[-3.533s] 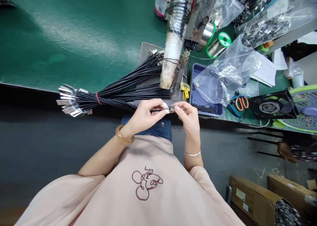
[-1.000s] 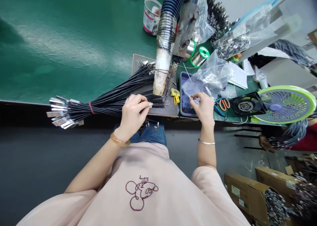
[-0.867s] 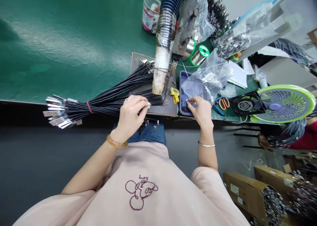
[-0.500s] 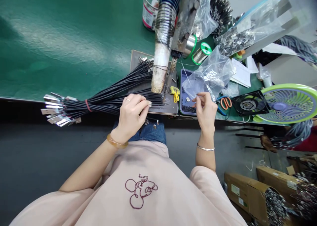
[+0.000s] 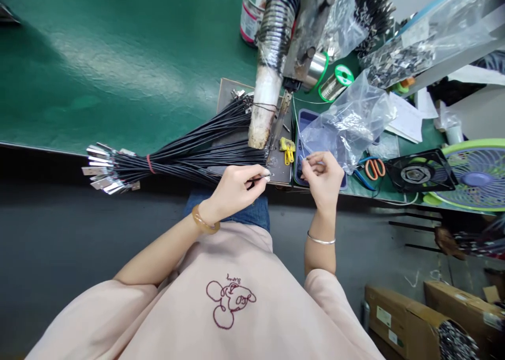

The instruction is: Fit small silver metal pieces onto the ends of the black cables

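A bundle of black cables (image 5: 185, 162) with metal plugs at its left end, tied by a red band, fans out across a grey board. My left hand (image 5: 240, 191) is closed in a pinch on one black cable at the board's front edge; its small tip pokes out past the fingertips. My right hand (image 5: 323, 178) pinches a thin solder wire (image 5: 299, 131) over the purple tray (image 5: 303, 119). Above the cable ends, a soldering iron (image 5: 281, 120) points down beside a taped fume hose (image 5: 262, 107).
A yellow clip (image 5: 289, 153) lies on the board. Two solder spools (image 5: 335, 83) stand behind the tray. Right of it are a plastic bag (image 5: 351, 118), orange-handled scissors (image 5: 374, 168), a black fan (image 5: 420, 173) and a green fan (image 5: 475, 178). A tub (image 5: 250, 20) stands at the back.
My left hand has moved right along the board's front edge. My right hand has come slightly left and closed on the solder wire. The view has shifted a little.
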{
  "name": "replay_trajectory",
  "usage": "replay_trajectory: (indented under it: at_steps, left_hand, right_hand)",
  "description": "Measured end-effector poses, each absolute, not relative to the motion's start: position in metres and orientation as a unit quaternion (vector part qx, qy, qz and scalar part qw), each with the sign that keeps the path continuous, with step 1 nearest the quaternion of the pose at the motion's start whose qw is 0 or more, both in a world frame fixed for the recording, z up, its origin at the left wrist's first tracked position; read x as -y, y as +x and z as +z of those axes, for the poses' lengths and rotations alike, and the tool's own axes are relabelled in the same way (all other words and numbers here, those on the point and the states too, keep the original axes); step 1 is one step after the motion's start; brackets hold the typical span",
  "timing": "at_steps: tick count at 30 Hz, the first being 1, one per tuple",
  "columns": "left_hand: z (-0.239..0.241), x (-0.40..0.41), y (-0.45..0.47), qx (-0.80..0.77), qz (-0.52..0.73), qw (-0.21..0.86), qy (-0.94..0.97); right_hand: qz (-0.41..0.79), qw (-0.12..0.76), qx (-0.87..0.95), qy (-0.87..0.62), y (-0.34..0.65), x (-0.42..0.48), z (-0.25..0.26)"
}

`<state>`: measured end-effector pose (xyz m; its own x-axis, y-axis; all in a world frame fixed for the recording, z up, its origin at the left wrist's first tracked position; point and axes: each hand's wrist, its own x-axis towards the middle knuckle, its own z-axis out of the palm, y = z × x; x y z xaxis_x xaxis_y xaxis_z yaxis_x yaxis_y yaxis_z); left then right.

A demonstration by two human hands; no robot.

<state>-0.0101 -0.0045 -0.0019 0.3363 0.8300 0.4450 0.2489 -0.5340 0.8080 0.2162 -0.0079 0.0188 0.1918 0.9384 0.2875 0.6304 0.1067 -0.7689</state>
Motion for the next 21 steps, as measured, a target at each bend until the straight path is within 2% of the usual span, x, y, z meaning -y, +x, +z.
replay_trajectory:
  at_steps: [3, 7, 9, 14, 21]
  left_hand:
    - [-0.005, 0.004, -0.011, -0.396, 0.439, 0.400, 0.700]
    - [-0.003, 0.005, -0.014, -0.395, 0.458, 0.410, 0.683]
    - [-0.001, 0.004, -0.015, -0.390, 0.454, 0.441, 0.669]
    - [0.005, 0.001, -0.020, -0.370, 0.388, 0.531, 0.656]
    - [0.010, -0.004, -0.023, -0.350, 0.358, 0.575, 0.647]
  right_hand:
    - [0.297, 0.497, 0.564, -0.589, 0.192, 0.029, 0.022]
    - [0.232, 0.544, 0.576, -0.565, 0.162, 0.044, 0.014]
    - [0.243, 0.556, 0.573, -0.551, 0.154, 0.044, 0.007]
    - [0.360, 0.546, 0.550, -0.520, 0.150, 0.037, -0.005]
    - [0.355, 0.538, 0.559, -0.522, 0.146, 0.040, -0.005]
